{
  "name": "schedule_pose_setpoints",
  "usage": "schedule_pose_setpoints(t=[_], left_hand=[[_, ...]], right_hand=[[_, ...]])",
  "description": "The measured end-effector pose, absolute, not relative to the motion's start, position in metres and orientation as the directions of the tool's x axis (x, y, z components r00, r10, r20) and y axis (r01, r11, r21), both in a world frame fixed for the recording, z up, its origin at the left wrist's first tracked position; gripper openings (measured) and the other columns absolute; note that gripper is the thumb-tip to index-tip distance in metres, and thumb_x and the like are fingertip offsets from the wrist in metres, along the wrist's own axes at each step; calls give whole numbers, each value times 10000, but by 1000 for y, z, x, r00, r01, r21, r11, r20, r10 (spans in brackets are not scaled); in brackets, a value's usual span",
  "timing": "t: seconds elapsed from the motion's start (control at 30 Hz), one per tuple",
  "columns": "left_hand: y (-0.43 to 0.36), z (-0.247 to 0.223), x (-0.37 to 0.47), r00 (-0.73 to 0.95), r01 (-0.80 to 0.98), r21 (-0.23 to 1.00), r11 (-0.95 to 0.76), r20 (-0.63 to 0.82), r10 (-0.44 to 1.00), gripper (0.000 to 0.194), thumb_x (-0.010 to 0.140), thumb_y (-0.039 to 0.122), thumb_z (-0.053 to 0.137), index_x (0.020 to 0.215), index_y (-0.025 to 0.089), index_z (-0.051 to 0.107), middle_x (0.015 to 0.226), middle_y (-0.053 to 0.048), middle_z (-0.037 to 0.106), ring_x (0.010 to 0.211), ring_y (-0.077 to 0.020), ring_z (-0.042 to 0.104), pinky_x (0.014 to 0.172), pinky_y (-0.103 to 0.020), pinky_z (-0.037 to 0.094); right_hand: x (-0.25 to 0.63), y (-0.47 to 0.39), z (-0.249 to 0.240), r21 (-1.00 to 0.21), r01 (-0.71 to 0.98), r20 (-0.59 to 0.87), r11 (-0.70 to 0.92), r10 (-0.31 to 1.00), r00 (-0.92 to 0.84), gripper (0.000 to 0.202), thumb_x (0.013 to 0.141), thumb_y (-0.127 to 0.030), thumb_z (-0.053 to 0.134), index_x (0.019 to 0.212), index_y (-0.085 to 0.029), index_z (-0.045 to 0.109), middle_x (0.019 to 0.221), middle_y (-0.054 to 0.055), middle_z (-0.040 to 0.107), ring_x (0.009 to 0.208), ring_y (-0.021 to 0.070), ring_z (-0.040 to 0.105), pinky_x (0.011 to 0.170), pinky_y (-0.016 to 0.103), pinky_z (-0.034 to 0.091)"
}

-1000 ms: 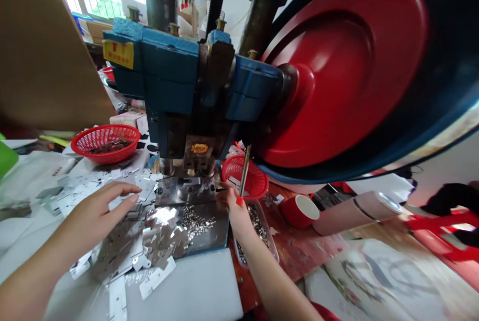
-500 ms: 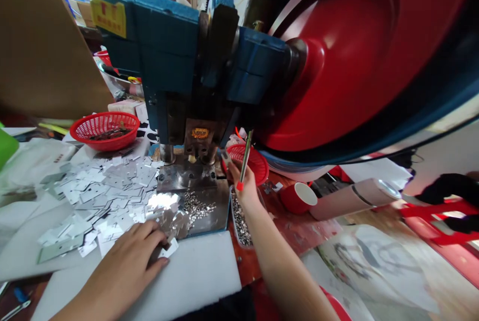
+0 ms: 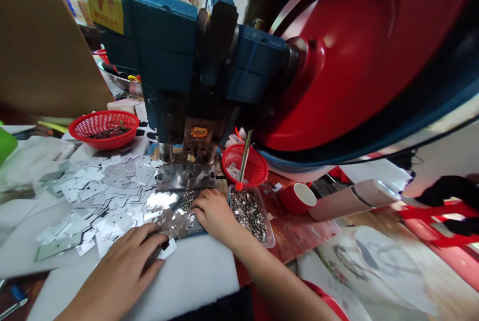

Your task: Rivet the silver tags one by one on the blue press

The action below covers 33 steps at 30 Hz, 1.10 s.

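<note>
My left hand (image 3: pixel 125 266) rests at the near edge of the pile of flat metal plates (image 3: pixel 123 181). Its fingers curl round a small metal plate (image 3: pixel 168 249) that pokes out past the thumb. My right hand (image 3: pixel 215 214) lies low on the press bed, fingers bent and drawn together at the scattered small metal bits (image 3: pixel 189 201); its fingertips are partly hidden, and what they hold cannot be made out. Behind both hands stands the die (image 3: pixel 187 176) of a blue punch press (image 3: pixel 164 47).
Right of the bed sits a clear plastic box (image 3: pixel 250 214) full of metal bits. Behind it is a red basket (image 3: pixel 260 166) crossed by a red-tipped rod (image 3: pixel 245 156). Another red basket (image 3: pixel 105 129) stands at left. A red cup (image 3: pixel 297 198) and the large red flywheel (image 3: pixel 359 52) are at right.
My right hand has come from the red basket beside the die down and left to the metal bits on the bed. A plate it held is gone from it. My left hand stays nearly still.
</note>
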State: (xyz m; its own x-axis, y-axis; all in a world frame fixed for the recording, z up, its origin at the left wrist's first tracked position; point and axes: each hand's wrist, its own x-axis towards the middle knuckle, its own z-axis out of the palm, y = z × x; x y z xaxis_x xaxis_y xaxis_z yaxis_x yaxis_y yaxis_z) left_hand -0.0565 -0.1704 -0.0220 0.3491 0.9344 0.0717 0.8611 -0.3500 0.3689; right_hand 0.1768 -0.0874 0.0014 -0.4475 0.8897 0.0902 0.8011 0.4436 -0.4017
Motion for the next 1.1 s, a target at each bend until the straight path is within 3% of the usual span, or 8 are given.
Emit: schedule_pose_setpoints(t=[0.2,0.3,0.43,0.53,0.73,0.83,1.0,1.1], left_hand=[[-180,-22,-62,298,883,351,-310,90,950,358,747,542,594,1042,351,660,1180,-33,621,1048,-287,590,883,-472,484],[-182,-21,-60,283,893,337,-298,94,955,339,773,532,571,1024,325,667,1124,-42,643,995,-270,612,857,-454,495],[-180,-23,-59,343,878,303,-371,141,929,267,826,486,526,989,333,673,1019,-18,678,935,-236,628,834,-414,499],[-177,-23,-60,373,860,307,-406,164,913,239,831,454,529,975,327,670,989,-12,684,917,-227,628,831,-397,499],[-177,-14,-54,337,821,479,-309,31,941,181,846,397,496,852,297,647,949,-5,675,880,-213,634,779,-377,521],[-172,-2,-50,287,776,598,-201,-51,957,205,860,416,469,878,311,645,891,19,697,804,-193,658,711,-333,536],[-120,21,-38,61,631,774,-51,16,998,287,853,448,463,990,272,644,923,-11,720,819,-212,673,717,-340,538],[-80,24,-26,20,521,851,-61,59,998,344,824,428,501,1088,245,624,1045,-38,705,923,-225,658,806,-366,521]], right_hand=[[172,-62,14,-514,719,314,467,883,-349,99,822,-156,584,831,-204,670,858,29,628,872,178,546,859,319,400],[163,-34,23,-457,734,404,502,853,-331,133,858,-193,553,871,-197,685,877,46,630,879,188,541,861,333,391],[161,-16,26,-332,795,376,508,844,-382,210,879,-240,532,997,-247,707,954,68,625,910,219,514,824,357,399],[167,-19,23,-339,760,383,555,819,-427,251,882,-250,528,1074,-263,689,1017,66,621,949,217,514,846,363,405],[174,-25,20,-447,674,440,588,800,-407,248,883,-235,528,1071,-201,686,1051,80,630,994,197,548,927,363,407],[171,-35,26,-534,638,459,554,824,-332,229,883,-228,519,1027,-203,695,1022,76,647,984,196,564,927,365,419],[163,-60,27,-838,369,239,402,879,-413,259,880,-300,521,1104,-267,646,1023,6,691,930,168,623,847,311,481],[156,-59,19,-925,301,139,234,942,-304,222,823,-269,557,1013,-249,669,917,-6,701,824,162,634,765,285,497]])
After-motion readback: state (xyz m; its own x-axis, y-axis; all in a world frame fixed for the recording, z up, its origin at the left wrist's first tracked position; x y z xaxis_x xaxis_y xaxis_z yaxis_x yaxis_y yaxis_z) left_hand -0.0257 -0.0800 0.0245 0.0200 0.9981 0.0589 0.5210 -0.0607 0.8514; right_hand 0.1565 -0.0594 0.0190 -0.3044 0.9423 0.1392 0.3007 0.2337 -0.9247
